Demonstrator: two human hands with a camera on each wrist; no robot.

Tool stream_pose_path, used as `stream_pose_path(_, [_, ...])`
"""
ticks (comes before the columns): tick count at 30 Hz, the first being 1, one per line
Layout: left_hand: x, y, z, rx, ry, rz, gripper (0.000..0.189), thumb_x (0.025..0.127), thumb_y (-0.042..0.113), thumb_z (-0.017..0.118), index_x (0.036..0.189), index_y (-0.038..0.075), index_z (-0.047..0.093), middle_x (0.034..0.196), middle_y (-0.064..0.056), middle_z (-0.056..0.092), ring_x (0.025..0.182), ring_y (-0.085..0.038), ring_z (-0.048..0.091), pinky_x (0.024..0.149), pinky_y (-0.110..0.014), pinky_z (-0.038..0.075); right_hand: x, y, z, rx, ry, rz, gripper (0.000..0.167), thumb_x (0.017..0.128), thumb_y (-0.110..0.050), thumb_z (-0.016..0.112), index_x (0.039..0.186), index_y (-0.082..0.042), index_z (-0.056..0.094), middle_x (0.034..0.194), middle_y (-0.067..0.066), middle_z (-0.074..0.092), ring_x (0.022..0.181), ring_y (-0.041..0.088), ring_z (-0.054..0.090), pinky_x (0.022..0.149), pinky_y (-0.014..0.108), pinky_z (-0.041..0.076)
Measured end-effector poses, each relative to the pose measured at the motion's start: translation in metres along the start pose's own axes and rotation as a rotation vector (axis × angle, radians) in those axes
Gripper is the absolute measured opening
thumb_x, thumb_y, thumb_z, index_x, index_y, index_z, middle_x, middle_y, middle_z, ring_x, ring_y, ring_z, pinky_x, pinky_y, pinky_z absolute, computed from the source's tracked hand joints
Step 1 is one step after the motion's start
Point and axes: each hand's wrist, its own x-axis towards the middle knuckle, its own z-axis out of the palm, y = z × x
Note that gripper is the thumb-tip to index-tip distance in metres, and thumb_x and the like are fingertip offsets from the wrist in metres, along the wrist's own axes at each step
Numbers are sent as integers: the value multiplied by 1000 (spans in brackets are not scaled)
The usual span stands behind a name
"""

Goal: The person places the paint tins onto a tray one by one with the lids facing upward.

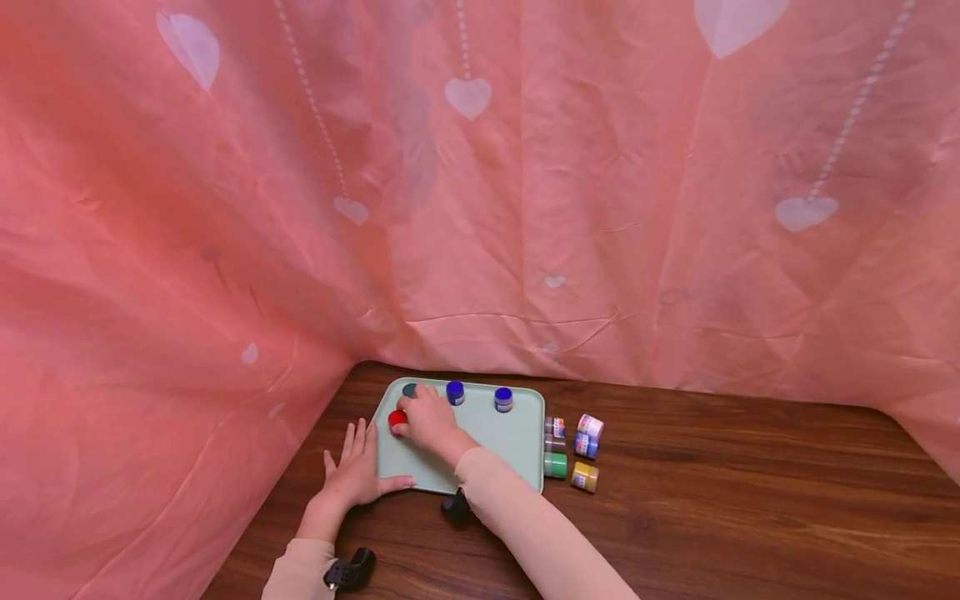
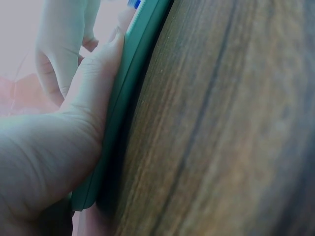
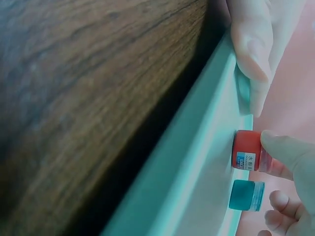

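Pink heart-printed curtain (image 1: 517,242) behind, dark wooden table (image 1: 720,492) below; red cylindrical paint jar (image 1: 397,420) upright at the pale-green rectangular tray's (image 1: 498,450) left side, just left of the right palm; right hand (image 1: 433,425) pinching it, thumb against fingers; left hand (image 1: 354,475) spread, thumb along the near rim.

Washed-out wrist views, pale glare, blurry tabletop (image 3: 83,98)

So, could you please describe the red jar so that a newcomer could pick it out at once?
Find the pale green tray on the dark wooden table. Near its left edge, the right hand pinches a small red jar. It is the only red one; the dark teal jar sits just behind it.
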Motion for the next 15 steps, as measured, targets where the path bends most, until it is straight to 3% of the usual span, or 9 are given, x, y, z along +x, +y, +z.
stream_pose_path(6, [0,0,0,-9,-6,4,132,66,78,68,153,-5,16,161,-28,10,150,-45,3,104,-81,7,-2,-1,-1,35,-1,20,34,85,-45,72,109,-20,72,100,5,61,92,22,56,74,38,51])
stream_pose_path(12, [-1,1,-2,-15,-12,1,132,66,78,68,154,-5,15,161,-28,9,150,-45,2,104,-81,6,-5,2,-6,83,-6,44,44,86,-45,71,121,-19,68,110,6,63,101,22,58,83,36,52])
stream_pose_path(15, [-1,0,-2,-21,-17,-5,132,66,79,68,154,-5,15,161,-28,8,150,-45,1,104,-81,5,-8,5,-11,128,4,59,44,87,-44,71,123,-18,67,107,4,61,101,21,57,83,34,51])
